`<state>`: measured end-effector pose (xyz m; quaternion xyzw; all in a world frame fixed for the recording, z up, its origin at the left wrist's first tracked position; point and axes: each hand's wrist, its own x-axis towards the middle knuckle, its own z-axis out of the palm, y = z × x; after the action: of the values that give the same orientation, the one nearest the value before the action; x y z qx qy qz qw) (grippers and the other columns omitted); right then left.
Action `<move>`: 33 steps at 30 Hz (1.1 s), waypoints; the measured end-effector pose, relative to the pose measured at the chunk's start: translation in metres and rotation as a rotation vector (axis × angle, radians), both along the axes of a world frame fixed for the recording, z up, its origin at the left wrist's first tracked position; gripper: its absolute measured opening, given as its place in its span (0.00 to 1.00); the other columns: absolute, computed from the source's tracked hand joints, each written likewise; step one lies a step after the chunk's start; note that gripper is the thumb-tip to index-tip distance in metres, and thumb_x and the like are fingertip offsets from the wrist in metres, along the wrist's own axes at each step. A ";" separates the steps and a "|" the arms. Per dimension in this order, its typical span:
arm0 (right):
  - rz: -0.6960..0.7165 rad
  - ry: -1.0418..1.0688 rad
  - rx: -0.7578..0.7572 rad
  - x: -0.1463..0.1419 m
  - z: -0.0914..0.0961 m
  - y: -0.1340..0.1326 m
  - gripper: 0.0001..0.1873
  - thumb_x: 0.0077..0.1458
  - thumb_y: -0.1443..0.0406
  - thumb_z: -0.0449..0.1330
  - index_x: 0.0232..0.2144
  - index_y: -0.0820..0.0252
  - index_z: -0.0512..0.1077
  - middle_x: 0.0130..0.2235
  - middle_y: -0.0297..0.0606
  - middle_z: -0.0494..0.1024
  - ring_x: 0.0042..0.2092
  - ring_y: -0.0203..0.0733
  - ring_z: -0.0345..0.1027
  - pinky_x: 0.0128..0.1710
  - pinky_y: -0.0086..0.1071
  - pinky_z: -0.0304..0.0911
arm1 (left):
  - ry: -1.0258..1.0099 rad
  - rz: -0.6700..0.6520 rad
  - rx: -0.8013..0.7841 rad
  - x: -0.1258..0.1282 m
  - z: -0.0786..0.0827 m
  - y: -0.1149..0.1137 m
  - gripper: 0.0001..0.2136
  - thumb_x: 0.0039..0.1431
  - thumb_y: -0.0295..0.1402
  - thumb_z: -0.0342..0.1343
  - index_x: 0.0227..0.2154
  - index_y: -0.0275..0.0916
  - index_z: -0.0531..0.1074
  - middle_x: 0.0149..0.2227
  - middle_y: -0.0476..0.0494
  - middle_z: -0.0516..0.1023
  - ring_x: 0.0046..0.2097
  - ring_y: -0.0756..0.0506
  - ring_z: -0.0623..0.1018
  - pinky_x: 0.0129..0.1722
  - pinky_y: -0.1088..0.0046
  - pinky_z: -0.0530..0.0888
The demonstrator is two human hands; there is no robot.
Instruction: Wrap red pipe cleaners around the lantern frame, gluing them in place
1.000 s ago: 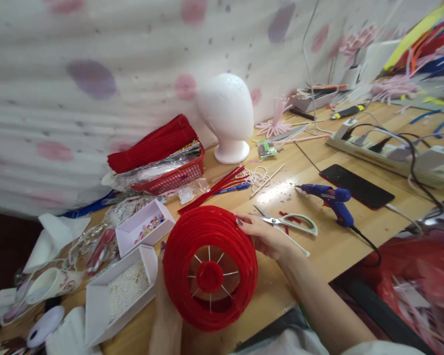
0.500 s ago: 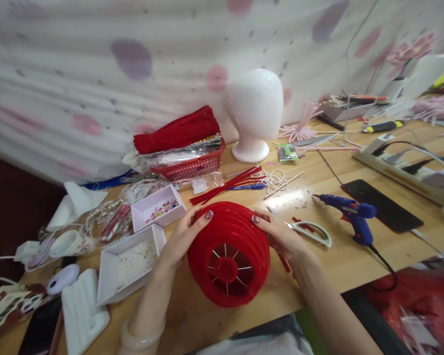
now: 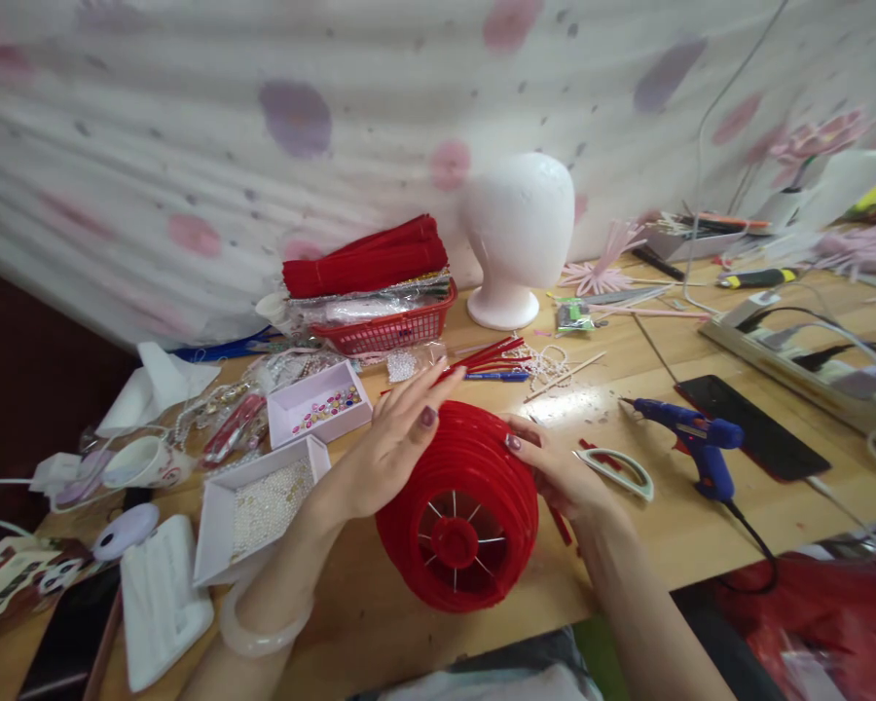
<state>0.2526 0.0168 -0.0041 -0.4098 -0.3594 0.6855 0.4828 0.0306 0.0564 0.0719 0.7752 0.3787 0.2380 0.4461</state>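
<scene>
A round red lantern-like form (image 3: 474, 467), wound in fuzzy red strands, stands at the table's front. Thin pale spokes run to a red hub inside its round opening, which faces me. My right hand (image 3: 555, 467) grips its right side, thumb on top and the other fingers mostly hidden. Over the upper left side my left hand (image 3: 390, 448) is open, fingers stretched out and away from me; whether its palm touches the form is hard to tell. Beyond those fingertips lies a bundle of red pipe cleaners (image 3: 492, 360), beside a blue pen (image 3: 492, 376).
At the left are a box of pearl beads (image 3: 270, 511) and a box of coloured gems (image 3: 325, 404). Behind stand a red basket (image 3: 390, 328) and a white foam head (image 3: 518, 234). Scissors (image 3: 620, 472), a blue glue gun (image 3: 690, 428) and a phone (image 3: 755, 428) lie to the right.
My left hand has come off the form's side and stretched its fingers up and forward. My right hand keeps its hold. The whole view has shifted slightly.
</scene>
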 end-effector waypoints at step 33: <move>0.062 0.007 0.110 -0.007 -0.001 0.002 0.31 0.41 0.52 0.75 0.47 0.56 0.79 0.50 0.44 0.82 0.54 0.54 0.74 0.58 0.47 0.65 | 0.539 -0.350 0.289 0.063 0.025 0.040 0.38 0.64 0.62 0.22 0.71 0.48 0.47 0.74 0.41 0.38 0.74 0.37 0.36 0.67 0.44 0.27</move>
<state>0.2454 0.0185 -0.0046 -0.3690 -0.4075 0.6807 0.4842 0.0933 0.0964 0.0970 0.9185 0.3066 -0.0038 0.2498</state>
